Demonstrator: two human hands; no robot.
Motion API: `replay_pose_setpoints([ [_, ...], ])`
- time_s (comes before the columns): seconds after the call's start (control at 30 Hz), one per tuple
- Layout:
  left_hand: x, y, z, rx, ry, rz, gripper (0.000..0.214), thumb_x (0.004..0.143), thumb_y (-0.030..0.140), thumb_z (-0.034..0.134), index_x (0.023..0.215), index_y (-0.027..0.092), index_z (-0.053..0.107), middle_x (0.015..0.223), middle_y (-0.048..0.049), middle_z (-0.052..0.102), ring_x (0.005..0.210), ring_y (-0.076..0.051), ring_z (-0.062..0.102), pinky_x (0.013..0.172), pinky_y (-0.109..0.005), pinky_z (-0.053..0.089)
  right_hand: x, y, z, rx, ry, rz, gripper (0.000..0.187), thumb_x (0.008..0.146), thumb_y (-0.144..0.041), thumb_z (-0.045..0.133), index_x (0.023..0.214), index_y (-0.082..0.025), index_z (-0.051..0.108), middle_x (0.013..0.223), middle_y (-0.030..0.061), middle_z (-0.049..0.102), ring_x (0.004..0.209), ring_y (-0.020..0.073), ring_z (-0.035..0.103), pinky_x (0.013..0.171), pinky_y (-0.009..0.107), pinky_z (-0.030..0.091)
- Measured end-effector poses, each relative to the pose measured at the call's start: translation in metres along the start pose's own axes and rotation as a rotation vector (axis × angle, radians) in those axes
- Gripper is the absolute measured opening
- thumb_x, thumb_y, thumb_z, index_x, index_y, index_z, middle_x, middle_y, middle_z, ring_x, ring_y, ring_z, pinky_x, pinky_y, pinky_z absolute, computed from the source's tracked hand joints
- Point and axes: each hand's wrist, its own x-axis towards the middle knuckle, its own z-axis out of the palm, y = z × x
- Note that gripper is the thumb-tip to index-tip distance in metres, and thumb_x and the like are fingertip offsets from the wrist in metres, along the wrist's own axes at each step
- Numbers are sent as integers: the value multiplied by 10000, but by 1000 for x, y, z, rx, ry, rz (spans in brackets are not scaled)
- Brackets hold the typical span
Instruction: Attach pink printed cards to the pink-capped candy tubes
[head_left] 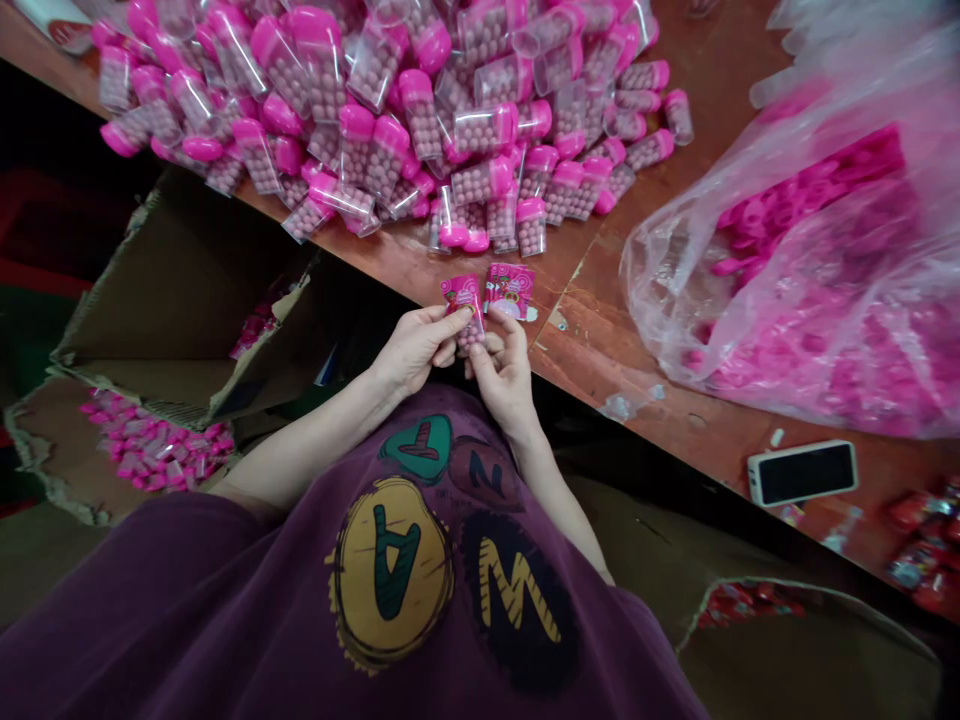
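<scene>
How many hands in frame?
2: the left hand at the left side of the bead-filled container, and the right hand at its lower right. Some fingers are partly hidden; no other hand shows.

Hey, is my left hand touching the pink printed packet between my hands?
Touching: in the head view, the left hand has its thumb laid over the front of the pink printed packet.

On the table (581, 338), piled bottles (481, 184) lie left of a plastic bag (814, 330), a phone (802, 472) before the bag.
</scene>
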Motion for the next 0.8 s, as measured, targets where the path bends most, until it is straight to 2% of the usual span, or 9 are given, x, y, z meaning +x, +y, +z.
replay_pose_setpoints([
  [0.13,0,-4,8,-24,165,44,329,904,310,837,727,135,623,550,68,555,386,8,343,436,-192,245,-1,-2,11,-189,74,-77,523,1036,-472,660,1482,-337,423,972,8,709,767,170,660,723,367,576],
  [0.23,-2,-7,11,-31,199,64,310,891,294,845,733,135,630,590,62,594,386,11,340,420,-202,221,0,-3,14,-230,84,-91,526,1036,-501,646,1482,-342,417,958,14,699,750,181,660,699,379,579],
  [0.4,-4,-8,-1,-23,39,-5,309,859,331,876,767,128,662,609,41,609,385,6,354,428,-204,227,5,-8,8,5,41,11,546,978,-577,716,1378,-352,421,853,-50,640,591,119,561,546,289,500],
  [0.57,-3,-6,-15,62,-137,-34,356,886,419,853,793,118,687,617,-51,686,402,-23,415,440,-195,246,9,-8,3,93,-38,22,557,954,-546,773,1353,-334,448,863,-66,674,585,95,602,595,274,550],
  [0.7,-7,-2,-23,95,-132,-38,379,863,445,874,808,115,694,603,-47,673,399,-28,415,431,-190,246,15,-1,4,93,-93,40,546,943,-583,770,1310,-313,467,901,-54,722,614,103,663,628,279,594],
  [0.8,-10,3,-30,91,-111,-45,426,858,493,874,795,120,678,595,-45,663,395,-25,404,437,-184,251,23,5,14,152,-134,68,570,906,-578,810,1270,-300,471,902,-54,741,599,97,687,606,254,595],
])
